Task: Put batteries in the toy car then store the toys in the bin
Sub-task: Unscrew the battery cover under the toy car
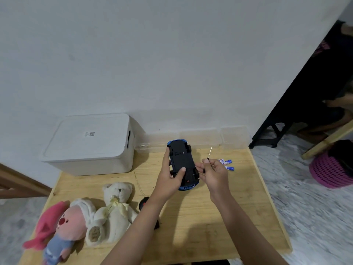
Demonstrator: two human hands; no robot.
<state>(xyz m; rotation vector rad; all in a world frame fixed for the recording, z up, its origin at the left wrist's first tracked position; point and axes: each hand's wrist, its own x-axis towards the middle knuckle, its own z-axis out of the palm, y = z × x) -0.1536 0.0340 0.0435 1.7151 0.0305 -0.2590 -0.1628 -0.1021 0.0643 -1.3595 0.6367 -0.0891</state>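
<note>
A blue toy car (pixel 182 162) is held upside down above the wooden table (pixel 200 217), its black underside facing up. My left hand (pixel 171 178) grips the car from the left, thumb across the underside. My right hand (pixel 214 174) pinches a small screwdriver (pixel 208 156) just right of the car, its thin shaft pointing up. Several blue and white batteries (pixel 227 164) lie on the table behind my right hand. A white lidded bin (pixel 89 144) stands shut at the back left.
A cream teddy bear (pixel 112 211) and a pink plush doll (pixel 61 228) lie at the table's front left. A black remote (pixel 144 204) is partly hidden under my left forearm. A clear plastic box (pixel 200 139) stands against the wall. A pink basket (pixel 332 171) is on the floor at the right.
</note>
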